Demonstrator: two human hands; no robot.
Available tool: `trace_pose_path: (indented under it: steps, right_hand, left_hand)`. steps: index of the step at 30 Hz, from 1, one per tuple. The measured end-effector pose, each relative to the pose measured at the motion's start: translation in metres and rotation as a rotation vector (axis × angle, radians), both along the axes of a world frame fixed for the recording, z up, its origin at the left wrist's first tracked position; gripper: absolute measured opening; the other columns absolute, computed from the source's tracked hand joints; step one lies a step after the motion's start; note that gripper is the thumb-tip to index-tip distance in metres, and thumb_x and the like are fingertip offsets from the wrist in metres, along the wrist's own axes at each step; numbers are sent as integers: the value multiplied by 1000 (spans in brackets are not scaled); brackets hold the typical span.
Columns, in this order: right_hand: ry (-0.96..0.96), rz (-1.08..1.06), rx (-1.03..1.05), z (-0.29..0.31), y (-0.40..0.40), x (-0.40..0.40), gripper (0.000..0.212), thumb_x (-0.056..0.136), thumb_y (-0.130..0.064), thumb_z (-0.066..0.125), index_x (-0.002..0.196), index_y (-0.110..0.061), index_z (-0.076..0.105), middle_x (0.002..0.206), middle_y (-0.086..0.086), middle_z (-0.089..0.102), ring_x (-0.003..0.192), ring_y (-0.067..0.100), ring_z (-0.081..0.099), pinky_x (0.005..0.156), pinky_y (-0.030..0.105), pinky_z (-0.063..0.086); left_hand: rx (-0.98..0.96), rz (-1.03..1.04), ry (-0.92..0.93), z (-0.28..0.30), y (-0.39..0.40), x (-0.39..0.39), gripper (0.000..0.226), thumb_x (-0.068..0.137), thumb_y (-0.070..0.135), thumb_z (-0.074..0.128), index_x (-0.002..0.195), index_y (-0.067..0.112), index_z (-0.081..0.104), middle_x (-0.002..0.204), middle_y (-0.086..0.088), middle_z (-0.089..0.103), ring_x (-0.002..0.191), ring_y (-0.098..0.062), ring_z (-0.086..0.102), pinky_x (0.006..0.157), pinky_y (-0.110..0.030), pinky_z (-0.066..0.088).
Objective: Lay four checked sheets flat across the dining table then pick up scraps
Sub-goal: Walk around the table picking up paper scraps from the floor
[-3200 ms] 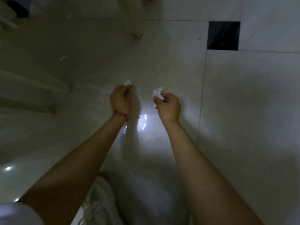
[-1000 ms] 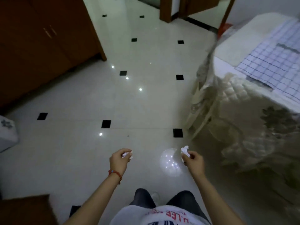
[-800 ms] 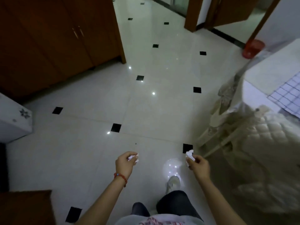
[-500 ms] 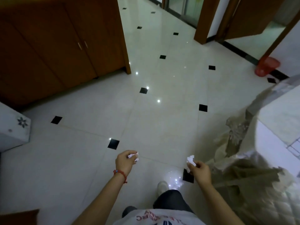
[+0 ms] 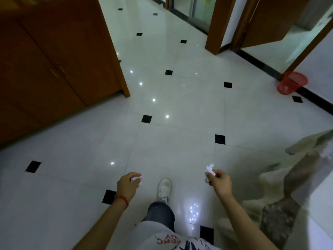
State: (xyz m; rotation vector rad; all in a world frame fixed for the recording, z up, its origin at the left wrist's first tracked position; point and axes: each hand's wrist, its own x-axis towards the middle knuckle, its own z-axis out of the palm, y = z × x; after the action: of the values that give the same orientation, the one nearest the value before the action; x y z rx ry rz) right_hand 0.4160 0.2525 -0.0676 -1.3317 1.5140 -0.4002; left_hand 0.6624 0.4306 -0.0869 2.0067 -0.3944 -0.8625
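My left hand grips a small white paper scrap between thumb and curled fingers. A larger crumpled white scrap sticks up out of my right hand, pinched at the fingertips. Both hands are held out low in front of me, above the white tiled floor. The dining table shows only as a white corner at the right edge, draped with a quilted cloth. The checked sheets are out of view.
A red mesh waste basket stands by the wall at the far right. A brown wooden cabinet fills the left side. Brown door frames and an open door lie ahead. My white shoe steps forward between my hands.
I have stood up from the floor under the table and walked forward. The table has slid off to the right and the red basket has come into view. Both hands keep their scraps.
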Motion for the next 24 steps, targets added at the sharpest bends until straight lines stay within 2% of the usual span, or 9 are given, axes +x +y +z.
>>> trace_pose_path:
  steps: [3, 6, 10, 12, 15, 17, 22, 24]
  right_hand:
    - [21, -60, 9, 0, -52, 24, 32, 81, -15, 63, 51, -10, 54, 54, 12, 59, 52, 22, 49, 62, 30, 40]
    - [16, -144, 11, 6, -104, 46, 31, 82, -11, 62, 52, -8, 54, 53, 11, 56, 50, 20, 47, 59, 29, 40]
    - [13, -251, 3, 14, -164, 62, 31, 84, -9, 62, 54, -9, 52, 51, 6, 54, 51, 20, 49, 50, 21, 41]
    - [5, -317, 0, 14, -190, 61, 35, 83, -5, 62, 51, -10, 48, 48, 5, 51, 51, 21, 48, 46, 14, 39]
    - [-9, -423, 38, 8, -236, 55, 36, 83, -5, 61, 51, -9, 46, 50, 7, 50, 54, 24, 48, 52, 27, 38]
    - [-3, -482, 48, 0, -273, 50, 38, 84, -5, 61, 50, -10, 45, 50, 7, 48, 53, 23, 46, 54, 28, 37]
    - [24, -535, 78, -11, -386, 47, 40, 83, -5, 62, 49, -12, 42, 41, -3, 46, 51, 22, 45, 52, 27, 37]
    - [45, -509, 79, -10, -435, 48, 40, 82, -8, 63, 48, -16, 43, 34, -7, 45, 50, 20, 47, 55, 27, 38]
  left_hand:
    - [13, -51, 16, 4, -70, 39, 15, 84, -5, 56, 92, 2, 66, 97, -16, 61, 84, -31, 59, 53, -4, 48]
    - [-5, -136, 25, 11, -153, 74, 20, 83, -5, 57, 80, 14, 65, 95, -15, 63, 78, -28, 61, 54, -6, 50]
    - [3, -310, -33, 21, -275, 103, 14, 83, -3, 57, 93, -1, 68, 91, -14, 64, 83, -28, 62, 57, -4, 49]
    - [-35, -386, -32, 27, -339, 107, 14, 83, -3, 57, 93, -4, 67, 89, -12, 64, 75, -23, 63, 57, -5, 50]
    - [-110, -469, 13, 30, -434, 107, 12, 83, -3, 58, 87, 3, 67, 83, -5, 64, 64, -8, 65, 57, -8, 52]
    - [-127, -499, 6, 26, -490, 105, 12, 82, -3, 59, 84, 6, 67, 81, -3, 65, 61, -5, 66, 57, -8, 52]
    - [-96, -507, -7, 15, -600, 103, 12, 82, -5, 58, 91, -4, 67, 87, -14, 64, 71, -26, 63, 53, -8, 52]
    - [-80, -515, -18, 12, -633, 109, 12, 83, -3, 59, 90, -1, 67, 90, -16, 64, 77, -31, 64, 56, -10, 53]
